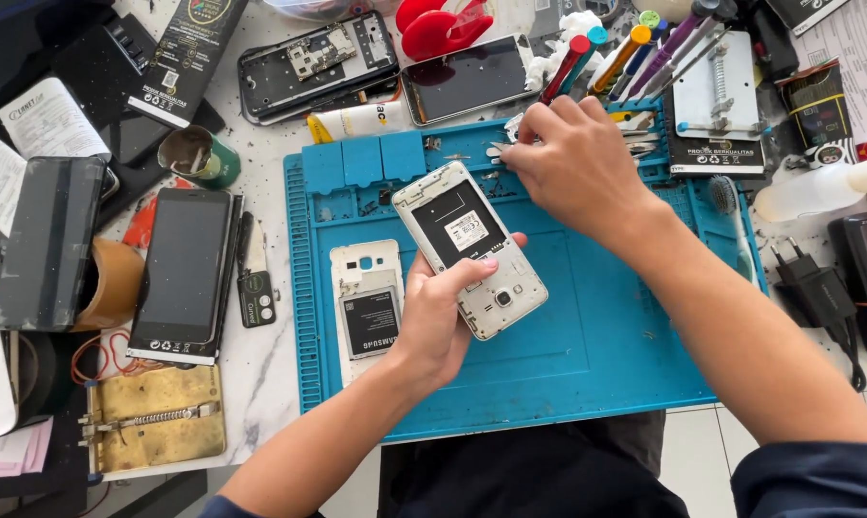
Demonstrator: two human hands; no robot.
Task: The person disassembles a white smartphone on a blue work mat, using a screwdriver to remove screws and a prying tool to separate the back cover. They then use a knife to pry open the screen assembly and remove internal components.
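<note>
1. Left hand (440,317): clasps the opened phone (469,247) from below, thumb laid across its lower half, holding it tilted just above the middle of the blue mat (587,355) so the open back faces upward.
2. Opened phone: rectangular, white-framed, rear cover off; dark inner plate with a small white label, rounded corners, camera ring near its lower end.
3. Right hand (572,163): fingers pinched together at the mat's far edge, over the parts slots. Judged to be gripping something very small; what it is cannot be told.
4. Blue mat: soft-looking, rubbery sheet with ribbed left border and moulded compartments along the far edge, apparently there to keep small parts from straying. Its surface is speckled with dark grit.
5. White back cover (366,264) and black battery (371,321): lying flat near the mat's left edge, battery on top of the cover, just beside the held phone.
6. Black smartphone (181,270): glossy slab, screen up, on the table left of the mat.
7. Brass-coloured clamp plate (155,417): tarnished metal, toothed bar across it, at the table's near left corner.
8. Screwdrivers (635,48): slim, coloured handles, lying in a row beyond the mat's far edge, near the right hand.
9. Black charger plug (817,283): matt plastic, right of the mat.
</note>
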